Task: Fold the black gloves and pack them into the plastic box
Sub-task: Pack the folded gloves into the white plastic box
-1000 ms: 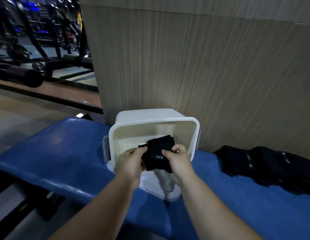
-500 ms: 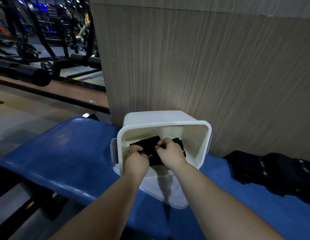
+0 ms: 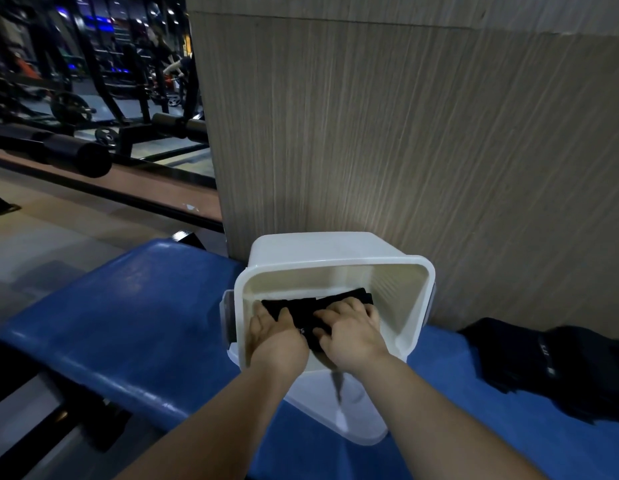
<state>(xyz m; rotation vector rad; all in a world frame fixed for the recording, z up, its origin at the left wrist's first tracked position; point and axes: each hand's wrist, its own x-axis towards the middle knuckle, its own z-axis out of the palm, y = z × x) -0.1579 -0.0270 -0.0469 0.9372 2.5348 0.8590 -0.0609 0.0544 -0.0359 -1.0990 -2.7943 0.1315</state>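
My left hand [image 3: 277,336] and right hand [image 3: 353,332] lie side by side inside the smooth, white, round-cornered plastic box [image 3: 335,264], fingers spread nearly flat and pressing rather than gripping the folded black glove [image 3: 297,311], a soft matte fabric slab resting on the box floor. The box sits tilted towards me on the glossy blue padded bench [image 3: 128,306], against a wood-grain panel [image 3: 370,133]. More black gloves [image 3: 560,368] lie heaped on the bench, well apart to my right.

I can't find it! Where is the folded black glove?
Head view, centre: the folded glove lies inside the plastic box on the bench, under the left hand and right hand.
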